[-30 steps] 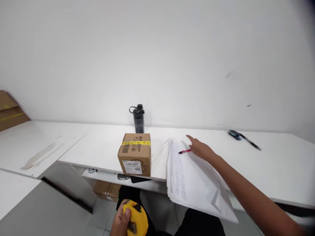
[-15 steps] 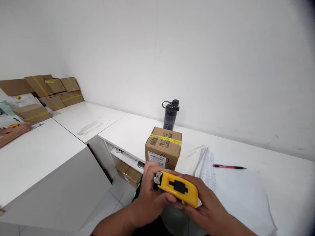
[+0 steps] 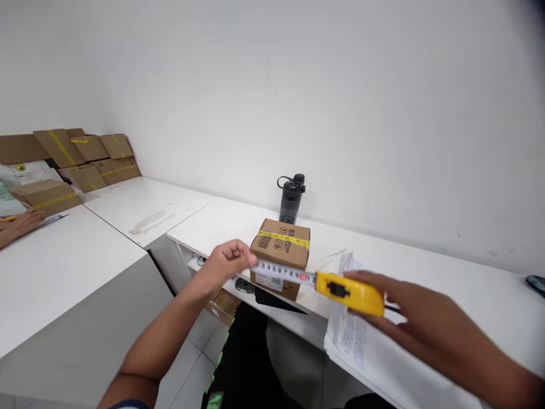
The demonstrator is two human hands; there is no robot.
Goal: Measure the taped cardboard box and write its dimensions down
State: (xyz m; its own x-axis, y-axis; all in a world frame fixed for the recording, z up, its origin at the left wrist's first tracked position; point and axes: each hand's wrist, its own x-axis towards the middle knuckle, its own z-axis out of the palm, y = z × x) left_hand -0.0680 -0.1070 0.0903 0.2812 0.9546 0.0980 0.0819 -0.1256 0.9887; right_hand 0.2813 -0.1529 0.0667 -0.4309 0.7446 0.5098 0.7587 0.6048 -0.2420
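Note:
My right hand [image 3: 392, 295] grips the yellow case of a tape measure [image 3: 351, 292] with a black slider on its face. Its white blade [image 3: 283, 271] with printed numbers is drawn out to the left. The blade's end is pinched between the thumb and fingers of my left hand [image 3: 227, 262]. Behind the blade, on the desk, stands a small brown cardboard box [image 3: 284, 233] with yellow tape across its top and a white label on its front. The blade passes in front of the box's near face; whether it touches cannot be told.
A dark water bottle [image 3: 292, 199] stands behind the box by the wall. Stacked papers [image 3: 361, 341] lie on the desk's right. Below, a shelf [image 3: 281, 311] holds several items. At far left are several cardboard boxes [image 3: 87, 177] and another person's hand [image 3: 23, 221].
My hands have moved apart, left hand to the left and right hand to the right. The blade is now pulled out of the case between them.

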